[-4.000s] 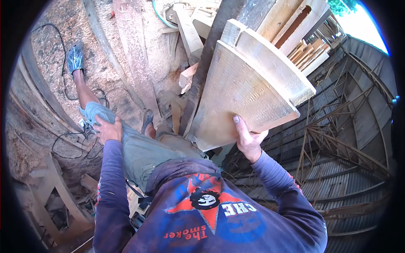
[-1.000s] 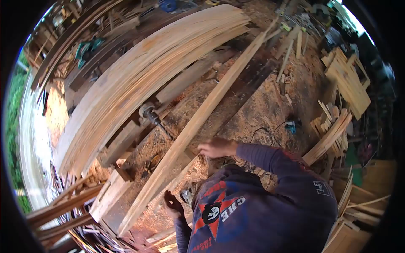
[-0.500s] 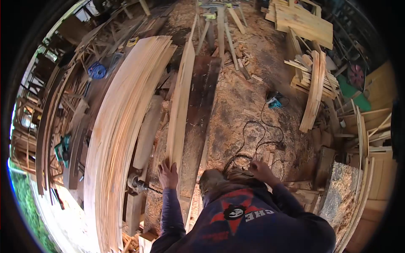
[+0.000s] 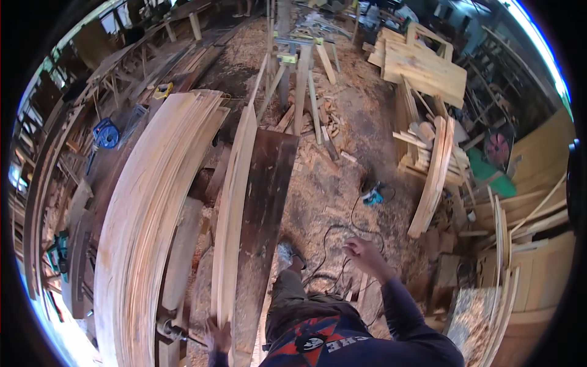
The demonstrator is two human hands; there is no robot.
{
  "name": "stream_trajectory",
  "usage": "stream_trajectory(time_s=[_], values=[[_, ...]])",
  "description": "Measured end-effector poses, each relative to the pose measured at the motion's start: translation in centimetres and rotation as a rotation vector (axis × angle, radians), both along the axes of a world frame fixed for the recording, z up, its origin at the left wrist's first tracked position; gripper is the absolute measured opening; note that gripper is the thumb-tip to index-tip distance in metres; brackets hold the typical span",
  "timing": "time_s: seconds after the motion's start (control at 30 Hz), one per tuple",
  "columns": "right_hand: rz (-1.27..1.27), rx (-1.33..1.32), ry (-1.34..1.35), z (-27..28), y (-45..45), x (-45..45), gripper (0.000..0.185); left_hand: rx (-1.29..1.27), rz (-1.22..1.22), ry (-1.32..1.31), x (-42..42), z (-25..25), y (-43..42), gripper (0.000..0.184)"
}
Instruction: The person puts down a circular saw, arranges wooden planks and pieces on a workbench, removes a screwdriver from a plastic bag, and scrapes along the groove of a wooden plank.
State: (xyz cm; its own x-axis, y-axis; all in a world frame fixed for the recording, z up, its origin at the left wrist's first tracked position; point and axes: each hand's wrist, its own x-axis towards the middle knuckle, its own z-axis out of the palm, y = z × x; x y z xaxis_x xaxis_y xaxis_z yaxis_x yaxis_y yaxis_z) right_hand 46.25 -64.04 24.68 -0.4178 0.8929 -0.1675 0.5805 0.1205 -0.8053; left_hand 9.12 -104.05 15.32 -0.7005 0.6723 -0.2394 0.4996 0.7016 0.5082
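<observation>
One stack of curved boards [image 4: 153, 208], the largest item on record, is lying to the left of the long pale plank [image 4: 235, 214], which is serving as reference. A dark board [image 4: 266, 202] is running along the plank's right side. The plank itself is lying lengthwise away from the wearer, between stack and dark board; a line is running down its length, and whether it is marking an edge or a second piece is not showing. Judging by its length and section, the inspector is rating it stiff, fairly heavy and unlikely to break; its raw surface is promising good friction, though loose dust could be making it slick and its edges could be giving splinters. Both long edges near mid-length are offering the best balanced hold, the ends a second choice. At the plank's near end the left hand [image 4: 218, 334] is resting with fingers spread, not visibly gripping. Well right of the plank, the right hand [image 4: 365, 255] is hovering with fingers bent; no item is showing in it, and how far it is closing cannot be told. A drill [image 4: 170, 331] is sitting left of the plank's near end. Right of that end, shirt letters [image 4: 347, 344] are reading "CHE"; no maker's mark is showing legibly.
</observation>
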Motion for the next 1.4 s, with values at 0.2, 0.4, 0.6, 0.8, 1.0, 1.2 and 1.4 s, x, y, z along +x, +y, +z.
stream_trajectory(time_s=[0.2, 0.4, 0.6, 0.8, 1.0, 1.2, 1.4], values=[[0.165, 0.178, -0.278, -0.6, 16.9, -5.0, 0.022, -0.019, 0.076, 0.124, 1.5, 3.0, 2.8, 0.038], [0.457, 0.058, -0.158, 4.0, 23.6, -18.9, 0.021, -0.122, 0.087, 0.060, 0.7, 2.0, 1.6, 0.049], [0.083, -0.514, 0.018, 1.4, 29.3, -24.1, 0.037, -0.043, 0.186, 0.035, -1.7, 7.1, 15.6, 0.079], [-0.109, -0.693, 0.490, 0.7, 43.2, -33.5, 0.058, 0.331, 0.106, 0.271, -5.7, 7.8, 42.5, 0.065], [-0.172, -0.883, 0.640, -6.1, 59.0, -45.7, 0.052, 0.356, 0.193, 0.252, -8.7, 7.5, 66.6, 0.061], [-0.135, -1.144, 0.513, -8.5, 63.4, -50.8, 0.022, 0.090, 0.243, 0.327, -9.7, 3.7, 74.3, 0.032], [0.004, -1.155, 0.368, -11.7, 64.6, -47.0, 0.017, 0.113, 0.265, 0.290, -6.8, 4.2, 75.0, 0.009]])
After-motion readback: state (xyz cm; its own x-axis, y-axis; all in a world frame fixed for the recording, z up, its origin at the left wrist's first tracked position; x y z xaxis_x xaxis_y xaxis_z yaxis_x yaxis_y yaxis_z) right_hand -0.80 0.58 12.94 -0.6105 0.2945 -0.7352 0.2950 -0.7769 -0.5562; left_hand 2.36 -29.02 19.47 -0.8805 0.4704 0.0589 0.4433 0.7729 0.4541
